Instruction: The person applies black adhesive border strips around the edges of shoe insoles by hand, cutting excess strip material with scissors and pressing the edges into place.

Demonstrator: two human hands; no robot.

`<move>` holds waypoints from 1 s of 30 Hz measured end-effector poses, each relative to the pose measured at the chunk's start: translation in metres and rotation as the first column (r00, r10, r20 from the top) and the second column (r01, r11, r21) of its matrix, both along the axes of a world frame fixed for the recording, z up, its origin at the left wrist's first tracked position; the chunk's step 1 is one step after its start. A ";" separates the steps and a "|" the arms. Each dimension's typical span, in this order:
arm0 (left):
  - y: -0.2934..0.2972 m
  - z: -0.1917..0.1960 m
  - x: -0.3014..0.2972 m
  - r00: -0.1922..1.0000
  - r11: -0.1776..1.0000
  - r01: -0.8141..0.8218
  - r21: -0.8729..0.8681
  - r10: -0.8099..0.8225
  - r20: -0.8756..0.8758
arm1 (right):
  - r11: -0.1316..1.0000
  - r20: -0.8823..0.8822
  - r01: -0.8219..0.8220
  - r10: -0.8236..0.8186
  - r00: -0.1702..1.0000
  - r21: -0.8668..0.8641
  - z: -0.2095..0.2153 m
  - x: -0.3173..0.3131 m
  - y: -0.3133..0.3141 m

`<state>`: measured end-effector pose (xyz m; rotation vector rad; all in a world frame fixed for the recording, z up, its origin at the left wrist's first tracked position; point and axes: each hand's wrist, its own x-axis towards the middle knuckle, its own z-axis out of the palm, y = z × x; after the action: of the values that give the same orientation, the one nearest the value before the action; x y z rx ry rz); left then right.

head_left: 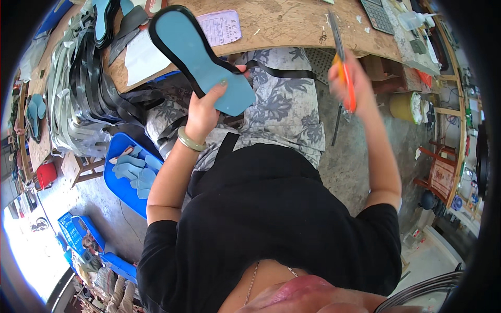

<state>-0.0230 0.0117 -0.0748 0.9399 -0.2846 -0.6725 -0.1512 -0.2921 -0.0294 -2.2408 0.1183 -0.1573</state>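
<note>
My left hand (204, 108) grips a light-blue insole (185, 44) at its narrow end, thumb on top. Black edging runs round the wide end and along the sides of the insole. From near the fingertips a loose black strip (284, 72) trails rightward over my lap. Off to the right, my right hand (357, 83) is closed round scissors (337, 39) with orange and yellow handles. Their blades point away from me toward the table edge and look nearly together. The right hand is slightly blurred and stands apart from the insole and strip.
Bundles of black and grey strips (78, 88) hang over the left of the wooden table (282, 26). Stacked insoles (104, 26), white paper (143, 57) and a calculator (377, 15) lie on it. A blue bin (117, 180) with blue pieces stands at left, a yellow bucket (402, 107) at right.
</note>
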 end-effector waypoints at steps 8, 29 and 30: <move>0.002 -0.024 -0.003 0.457 0.945 -0.298 0.132 0.020 0.889 | 0.721 -0.359 0.101 0.213 0.909 0.685 -0.046 -0.066 0.103; 0.014 -0.011 -0.006 0.976 0.995 0.051 0.086 -0.068 0.207 | 0.900 -0.309 0.166 -0.037 0.950 0.404 -0.025 -0.031 0.075; 0.011 -0.003 -0.006 0.992 0.997 0.079 -0.004 -0.079 0.099 | 0.875 -0.269 0.214 -0.101 0.958 0.434 -0.021 -0.019 0.060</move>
<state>-0.0290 0.0230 -0.0774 0.9593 -0.4134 -0.6982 -0.1704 -0.2319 -0.0504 -1.7632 0.4284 0.0526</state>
